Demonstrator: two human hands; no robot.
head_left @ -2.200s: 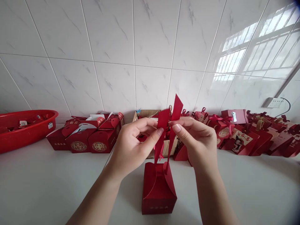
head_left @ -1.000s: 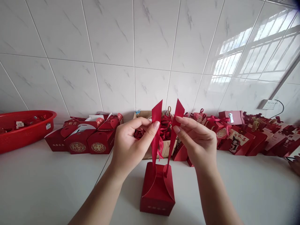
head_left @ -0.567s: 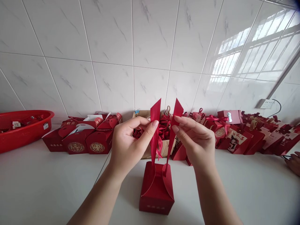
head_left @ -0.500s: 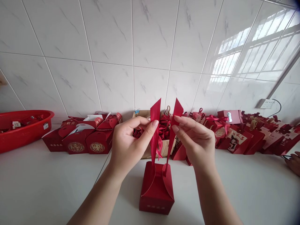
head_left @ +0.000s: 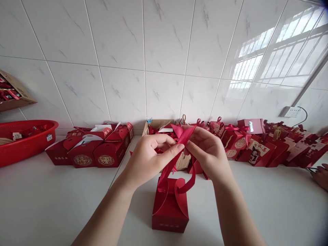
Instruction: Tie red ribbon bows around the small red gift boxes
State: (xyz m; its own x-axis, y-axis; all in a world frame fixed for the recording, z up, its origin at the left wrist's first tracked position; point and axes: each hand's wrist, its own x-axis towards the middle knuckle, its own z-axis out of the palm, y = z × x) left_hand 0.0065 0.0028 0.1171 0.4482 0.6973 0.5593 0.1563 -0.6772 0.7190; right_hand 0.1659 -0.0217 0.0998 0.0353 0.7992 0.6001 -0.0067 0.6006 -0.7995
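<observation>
A small red gift box (head_left: 170,208) stands on the white table, its curved top flaps folded together. From slots in its top rises a red ribbon (head_left: 167,171), whose two ends cross above the box. My left hand (head_left: 153,157) pinches the ribbon between thumb and forefinger near the crossing. Close beside it, my right hand (head_left: 205,150) grips the other end, with some of its fingers behind the ribbon. Neither hand touches the box itself.
Red gift boxes (head_left: 107,159) and a red basin (head_left: 30,150) stand at the left. Behind my hands is a cardboard box (head_left: 183,162) of ribbons. Red bags (head_left: 258,153) line the right. Another person's hand (head_left: 321,176) shows at the right edge; a tilted carton (head_left: 25,97) appears upper left.
The ribbon ends, held upright and apart before, now cross each other as my hands have come together and slightly lower. A tilted carton has come into view above the basin.
</observation>
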